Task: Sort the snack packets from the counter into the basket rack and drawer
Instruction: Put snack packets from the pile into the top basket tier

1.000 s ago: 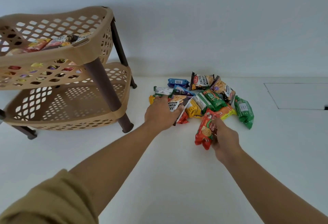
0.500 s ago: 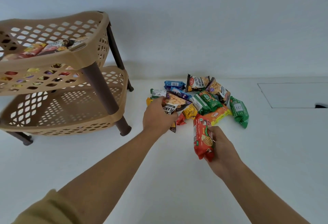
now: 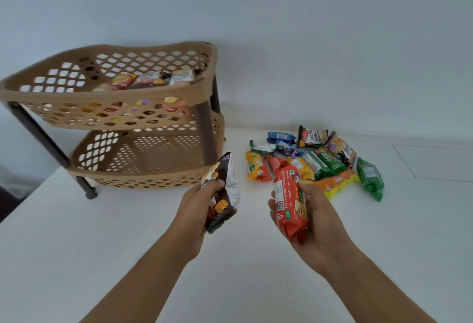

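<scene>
Both hands are raised above the white counter [image 3: 128,240], each closed around a packet. The left hand [image 3: 197,207] grips a dark brown snack packet [image 3: 222,192] held roughly upright, in front of the lower tier of the tan two-tier basket rack [image 3: 107,97]. The right hand [image 3: 314,215] clasps a red biscuit packet [image 3: 290,202], palm turned up. The remaining pile of snack packets [image 3: 317,161] lies on the counter beyond the right hand. Several packets sit in the rack's upper basket; the lower one looks bare.
</scene>
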`<state>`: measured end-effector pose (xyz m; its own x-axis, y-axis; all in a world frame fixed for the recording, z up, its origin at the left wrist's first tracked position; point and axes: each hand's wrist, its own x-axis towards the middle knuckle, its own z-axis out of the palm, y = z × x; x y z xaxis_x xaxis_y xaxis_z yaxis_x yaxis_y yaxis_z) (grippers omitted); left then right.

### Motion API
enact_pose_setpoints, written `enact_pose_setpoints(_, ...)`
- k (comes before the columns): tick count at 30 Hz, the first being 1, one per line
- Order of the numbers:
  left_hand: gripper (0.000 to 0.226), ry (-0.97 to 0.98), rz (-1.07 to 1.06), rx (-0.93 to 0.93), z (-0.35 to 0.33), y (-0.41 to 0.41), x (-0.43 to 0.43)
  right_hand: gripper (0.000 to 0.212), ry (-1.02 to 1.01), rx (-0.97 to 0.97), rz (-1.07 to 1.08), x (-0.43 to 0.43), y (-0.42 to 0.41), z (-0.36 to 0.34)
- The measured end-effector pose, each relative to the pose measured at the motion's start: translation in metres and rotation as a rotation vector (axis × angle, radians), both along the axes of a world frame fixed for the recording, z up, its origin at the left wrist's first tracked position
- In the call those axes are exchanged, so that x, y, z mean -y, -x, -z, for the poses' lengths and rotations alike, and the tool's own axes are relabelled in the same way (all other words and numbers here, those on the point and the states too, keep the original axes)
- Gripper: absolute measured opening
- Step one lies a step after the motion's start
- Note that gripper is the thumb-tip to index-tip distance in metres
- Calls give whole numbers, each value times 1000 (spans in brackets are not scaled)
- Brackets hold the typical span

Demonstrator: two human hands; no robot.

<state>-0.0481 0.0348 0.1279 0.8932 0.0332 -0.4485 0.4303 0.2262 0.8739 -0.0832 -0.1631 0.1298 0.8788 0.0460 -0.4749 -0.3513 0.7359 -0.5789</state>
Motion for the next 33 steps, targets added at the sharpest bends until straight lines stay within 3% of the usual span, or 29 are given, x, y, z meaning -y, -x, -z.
enact_pose_setpoints(5, 50, 118, -38, 96, -47, 17, -60, 51, -5, 70, -57, -62, 10, -35)
enact_pose_setpoints(9, 30, 0, -26, 149, -75, 18, -126, 42, -28, 142, -83, -127, 14, -67)
enact_pose_setpoints(17, 21, -168, -26, 399, -138, 6, -267, 98, 20, 268, -141, -250, 6, -105)
enact_pose_setpoints(20, 18, -252, -21, 488, -162, -9, -301, 90, 56, 355, -140, -280, 2, -115)
enact_pose_setpoints(27, 15, -575, -93, 607, -208, -89, -340, 127, 185, 376, -123, -309, -9, -139)
enact_pose_setpoints(31, 37, -901, -69, 620, -212, -144, -345, 118, 296, 435, -76, -313, -21, -155)
enact_pose_setpoints(33, 41, -1010, -12, 583, -207, -165, -343, 89, 365, 479, -70, -313, -29, -163)
